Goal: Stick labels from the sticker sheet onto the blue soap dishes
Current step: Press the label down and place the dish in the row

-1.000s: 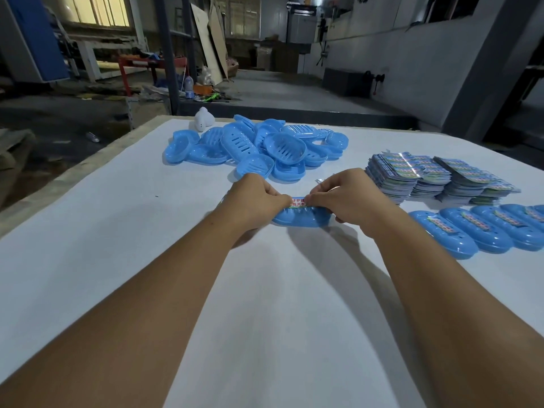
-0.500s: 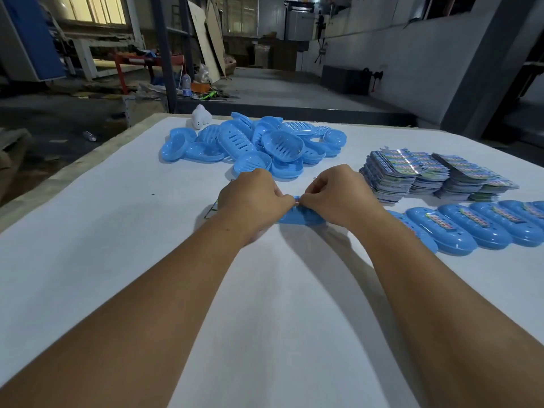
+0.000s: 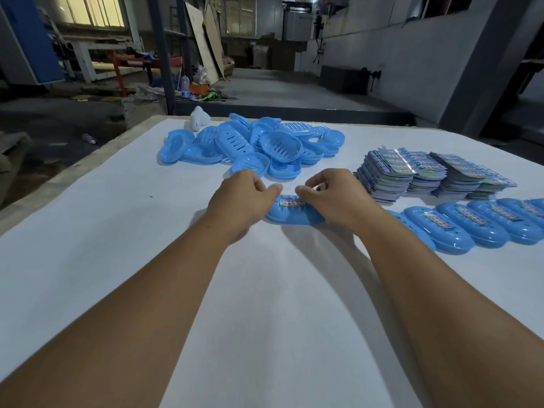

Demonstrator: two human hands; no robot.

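Dish: light, stiff, slick blue oval plastic soap dish [image 3: 294,214] between my fingertips; I grip its ends.
Label: thin colourful paper sticker [image 3: 290,204], pliant.
Hands: my left hand [image 3: 241,198] and right hand [image 3: 335,195], curled, pressing the sticker's ends, grasping nothing.

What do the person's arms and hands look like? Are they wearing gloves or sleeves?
No gloves and no sleeves show. Both forearms are bare from the bottom edge of the picture up to the wrists. The left hand and the right hand are bare too, with no watch, bracelet or ring that can be seen. The fingers look short-nailed, with nothing painted or stuck on them.

Dim hall; daylit windows [image 3: 88,10] glow at eleven o'clock. Soft forearm shadows cross the white counter [image 3: 88,231]; edges bend.
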